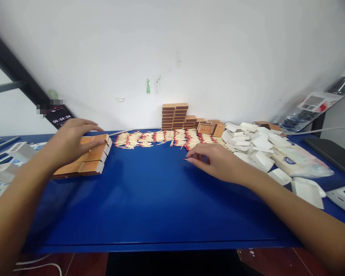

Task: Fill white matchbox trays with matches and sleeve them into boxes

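Right hand [212,159], centre-right of frame, was pinched on what looked like one match [185,159], reddish end out, over the blue worktop [132,214]; loose matches [132,140] lay behind. Left hand [71,140], frame left, well apart, was spread over matchboxes [94,154]; we couldn't tell contact. We judged a light pinch best, matchboxes left undisturbed.

From the blue tabletop's [143,203] middle, passage lies open toward six; matches [160,137] block twelve, matchboxes [96,153] ten, white trays [261,142] two o'clock.
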A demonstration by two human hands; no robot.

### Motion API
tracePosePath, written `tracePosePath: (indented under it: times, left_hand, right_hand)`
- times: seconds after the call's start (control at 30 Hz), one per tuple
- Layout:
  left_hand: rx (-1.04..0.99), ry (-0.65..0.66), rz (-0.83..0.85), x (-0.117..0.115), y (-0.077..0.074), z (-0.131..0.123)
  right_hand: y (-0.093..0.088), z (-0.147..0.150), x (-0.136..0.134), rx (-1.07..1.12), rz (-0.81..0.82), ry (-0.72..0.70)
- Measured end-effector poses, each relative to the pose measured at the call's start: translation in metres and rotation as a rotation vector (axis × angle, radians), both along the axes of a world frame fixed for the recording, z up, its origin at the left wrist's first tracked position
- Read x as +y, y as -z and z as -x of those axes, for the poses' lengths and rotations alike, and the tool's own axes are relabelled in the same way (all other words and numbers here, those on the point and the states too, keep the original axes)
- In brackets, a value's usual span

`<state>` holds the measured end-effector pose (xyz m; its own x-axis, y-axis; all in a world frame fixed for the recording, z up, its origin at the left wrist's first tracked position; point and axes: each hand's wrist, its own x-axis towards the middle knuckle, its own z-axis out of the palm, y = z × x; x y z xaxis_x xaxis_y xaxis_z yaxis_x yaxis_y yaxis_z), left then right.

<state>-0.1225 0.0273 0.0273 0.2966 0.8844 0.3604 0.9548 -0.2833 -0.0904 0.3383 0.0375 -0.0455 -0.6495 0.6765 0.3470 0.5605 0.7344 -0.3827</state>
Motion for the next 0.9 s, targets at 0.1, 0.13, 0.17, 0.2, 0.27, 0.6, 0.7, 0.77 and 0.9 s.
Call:
tracePosePath:
  times: [0.1, 0.13, 0.17, 0.2, 0.27, 0.6, 0.7, 0.77, 0.9]
  left_hand:
    - [-0.055, 0.111, 0.128, 0.016, -0.01, -0.05]
    - [-0.075, 0.151, 0.116, 0.024, -0.01, -0.066]
    - [-0.08, 0.176, 0.137, 0.032, -0.009, -0.083]
    - [-0.081, 0.197, 0.161, 0.039, -0.005, -0.099]
    - [-0.07, 0.259, 0.181, 0.049, 0.007, -0.128]
    - [-0.104, 0.473, 0.275, -0.008, 0.062, -0.169]
    - [-0.208, 0.436, 0.274, -0.005, 0.067, -0.16]
    - [-0.234, 0.423, 0.266, 0.001, 0.07, -0.156]
    - [-0.202, 0.434, 0.243, 0.003, 0.07, -0.154]
  right_hand:
    - [0.002, 0.001, 0.003, -0.034, 0.024, 0.03]
    - [0.002, 0.001, 0.003, -0.044, 0.028, 0.038]
    - [0.0, 0.0, 0.005, -0.057, 0.028, 0.051]
    - [-0.002, -0.002, 0.006, -0.075, 0.025, 0.074]
    - [-0.011, -0.013, 0.013, -0.13, 0.006, 0.155]
    - [-0.039, -0.095, 0.046, -0.436, 0.111, 0.556]
    - [-0.04, -0.104, 0.042, -0.465, 0.223, 0.526]
    - [-0.042, -0.113, 0.039, -0.498, 0.305, 0.487]
    - [-0.036, -0.129, 0.038, -0.607, 0.448, 0.45]
